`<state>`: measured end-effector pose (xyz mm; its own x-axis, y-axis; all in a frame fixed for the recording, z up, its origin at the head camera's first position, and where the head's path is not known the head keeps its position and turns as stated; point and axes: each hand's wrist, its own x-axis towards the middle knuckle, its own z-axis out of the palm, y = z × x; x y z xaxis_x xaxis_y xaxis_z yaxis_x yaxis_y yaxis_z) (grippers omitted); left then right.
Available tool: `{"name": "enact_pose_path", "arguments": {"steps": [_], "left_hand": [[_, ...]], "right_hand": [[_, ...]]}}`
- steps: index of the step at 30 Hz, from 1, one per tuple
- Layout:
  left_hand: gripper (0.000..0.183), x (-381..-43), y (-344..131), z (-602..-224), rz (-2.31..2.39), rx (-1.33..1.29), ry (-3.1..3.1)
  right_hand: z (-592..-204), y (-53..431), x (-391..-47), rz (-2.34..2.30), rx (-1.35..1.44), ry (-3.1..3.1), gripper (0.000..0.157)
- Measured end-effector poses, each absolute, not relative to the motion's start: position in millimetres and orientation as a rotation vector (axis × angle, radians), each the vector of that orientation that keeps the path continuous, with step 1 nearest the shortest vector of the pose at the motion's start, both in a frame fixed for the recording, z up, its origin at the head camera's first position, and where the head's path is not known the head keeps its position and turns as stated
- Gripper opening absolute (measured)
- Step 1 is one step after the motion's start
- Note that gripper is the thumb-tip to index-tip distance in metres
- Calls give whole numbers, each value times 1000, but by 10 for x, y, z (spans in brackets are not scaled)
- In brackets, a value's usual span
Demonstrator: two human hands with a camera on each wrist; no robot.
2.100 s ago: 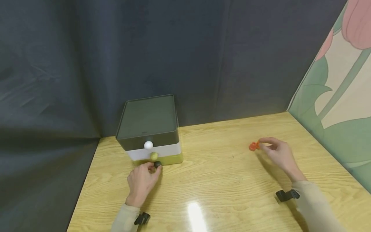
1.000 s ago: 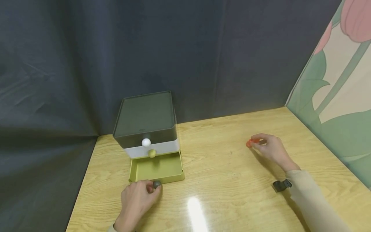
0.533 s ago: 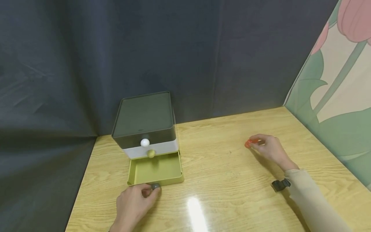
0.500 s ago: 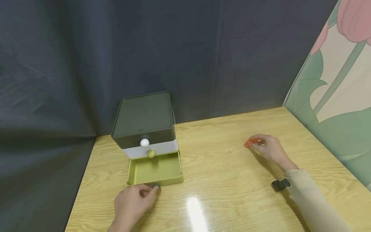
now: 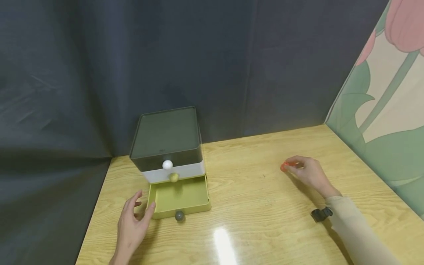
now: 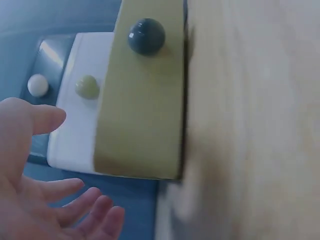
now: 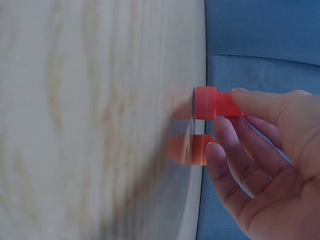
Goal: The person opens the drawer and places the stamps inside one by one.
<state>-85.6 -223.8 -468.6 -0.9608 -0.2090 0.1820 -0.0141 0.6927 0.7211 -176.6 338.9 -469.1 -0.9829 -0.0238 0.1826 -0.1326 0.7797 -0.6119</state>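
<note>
A small drawer unit (image 5: 170, 132) with dark, white and olive-green tiers stands at the back left of the table. Its bottom olive-green drawer (image 5: 182, 195) is pulled out, with a dark round knob (image 5: 179, 216) on the front. My left hand (image 5: 130, 224), fingers spread and holding nothing, is beside the drawer's front left corner. On the right, my right hand (image 5: 309, 173) pinches a small red plastic cylinder (image 7: 206, 103) with a wider base, standing on the table. A second, orange-red piece (image 7: 197, 149) stands beside it, close to the fingertips.
A white knob (image 5: 167, 164) and a green knob (image 5: 173, 177) sit on the upper drawer fronts. A dark curtain (image 5: 225, 70) hangs behind the wooden table (image 5: 245, 191). A floral panel (image 5: 394, 110) borders the right side.
The bottom drawer has come out toward me, drawn by the left hand on its dark knob. That hand has since let go and moved left. My right hand stays at the red pieces.
</note>
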Motion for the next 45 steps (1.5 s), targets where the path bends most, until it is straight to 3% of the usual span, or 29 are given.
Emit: {"name": "enact_pose_path", "arguments": {"steps": [5,22,45], "left_hand": [[70,-910,-2308,-4799,-1243,157,-2764],[64,-907,-2368,-4889,-1316,5,-2741],[67,-978,-2350,-4878,-1455,21,-2744]], "right_hand": [[-4670,3406,-1755,1022,101,-2805,30],[-4490,3285,-1736,1050,134,-2764,30],[-4178,2757,-1788,1175,354,-2757,30]]}}
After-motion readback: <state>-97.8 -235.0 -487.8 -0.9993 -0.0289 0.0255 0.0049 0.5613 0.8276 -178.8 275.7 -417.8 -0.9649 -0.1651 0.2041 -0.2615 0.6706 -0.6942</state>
